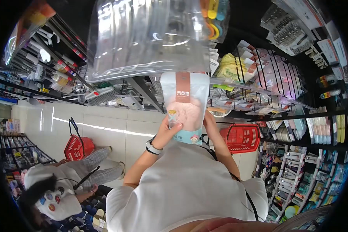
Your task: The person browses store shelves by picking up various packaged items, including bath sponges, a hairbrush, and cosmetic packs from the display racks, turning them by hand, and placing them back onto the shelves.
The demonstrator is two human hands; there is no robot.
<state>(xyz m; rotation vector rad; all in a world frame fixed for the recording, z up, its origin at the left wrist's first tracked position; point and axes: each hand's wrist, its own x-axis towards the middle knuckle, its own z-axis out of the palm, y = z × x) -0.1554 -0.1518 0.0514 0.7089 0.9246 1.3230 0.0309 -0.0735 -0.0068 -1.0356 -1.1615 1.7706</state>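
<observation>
A pouch-like hairband packet (185,110), pale with a brown label at its top and something soft and pink showing inside, is held upright in front of my chest. My left hand (169,130) grips its lower left side, thumb across the front, with a watch on the wrist. Along the right edge, my right hand (208,120) holds the packet too; its fingers are mostly hidden behind it. Just above the packet hangs a stack of clear plastic packages (147,38) on the shelf display.
A red shopping basket (241,138) is beside my right arm. Another person (65,185) stands at the left near a second red basket (79,147). Racks of hanging goods (274,71) line the aisle, and a brush (100,92) hangs at the left shelf.
</observation>
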